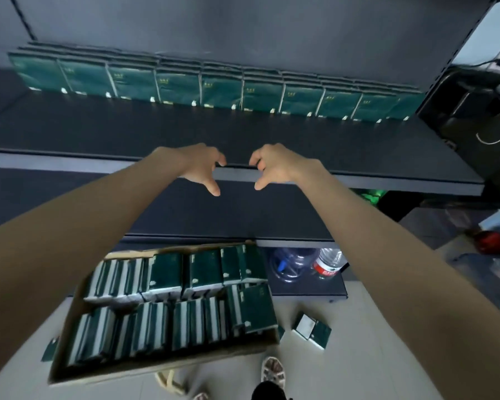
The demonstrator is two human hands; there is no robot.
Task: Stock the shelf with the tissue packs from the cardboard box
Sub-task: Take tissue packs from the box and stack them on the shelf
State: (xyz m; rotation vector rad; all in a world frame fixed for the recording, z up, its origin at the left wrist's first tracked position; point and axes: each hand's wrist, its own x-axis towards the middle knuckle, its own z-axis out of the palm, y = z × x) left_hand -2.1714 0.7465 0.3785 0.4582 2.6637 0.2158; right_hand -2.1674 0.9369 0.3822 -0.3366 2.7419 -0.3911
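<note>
A long row of dark green tissue packs (220, 92) stands upright along the back of the dark shelf (127, 131). Below, an open cardboard box (70, 336) on the floor holds several more green packs (168, 298). My left hand (198, 166) and my right hand (274, 166) hover side by side over the shelf's front edge, a short gap between them. Both are empty, with fingers curled and thumbs spread downward.
A lower shelf (185, 209) sits under the hands. Two plastic bottles (309, 262) lie on the bottom shelf to the right of the box. A loose tissue pack (312, 330) lies on the floor near my sandalled foot (272, 369). A black unit (474, 116) stands at right.
</note>
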